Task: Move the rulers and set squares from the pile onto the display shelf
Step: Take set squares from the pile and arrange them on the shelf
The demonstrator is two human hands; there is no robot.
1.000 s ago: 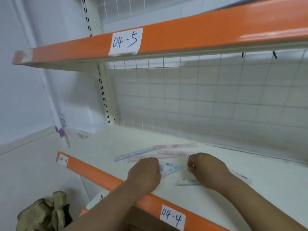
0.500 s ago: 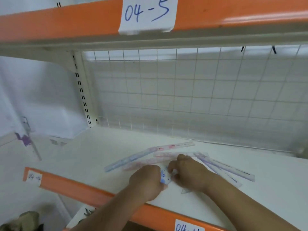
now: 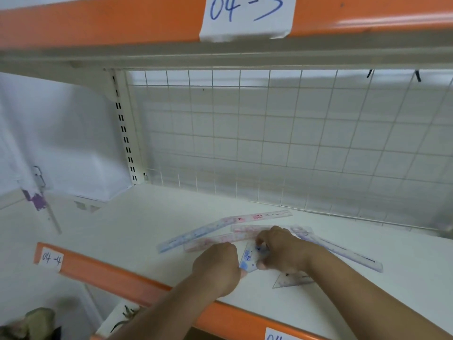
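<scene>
Several clear plastic rulers lie fanned out on the white display shelf point(image 3: 137, 231): a blue and pink ruler point(image 3: 220, 225) at the back, a pink ruler point(image 3: 215, 240) in front of it, a purple ruler point(image 3: 348, 253) running to the right. Between my two hands stands a small blue-printed set square point(image 3: 248, 257). My left hand point(image 3: 218, 268) pinches its lower corner and my right hand point(image 3: 282, 251) grips its right side with curled fingers. A clear set square point(image 3: 291, 280) lies flat on the shelf under my right wrist.
A white wire grid point(image 3: 282, 143) backs the shelf. The orange front rail point(image 3: 110, 273) carries a label 04-4. The shelf above point(image 3: 122, 23), labelled 04-5, hangs close overhead. An olive bundle point(image 3: 34, 320) lies on the floor at lower left.
My hands, apart a second ago, have closed together on the small blue set square and tipped it up off the shelf. The view has shifted left and closer.
</scene>
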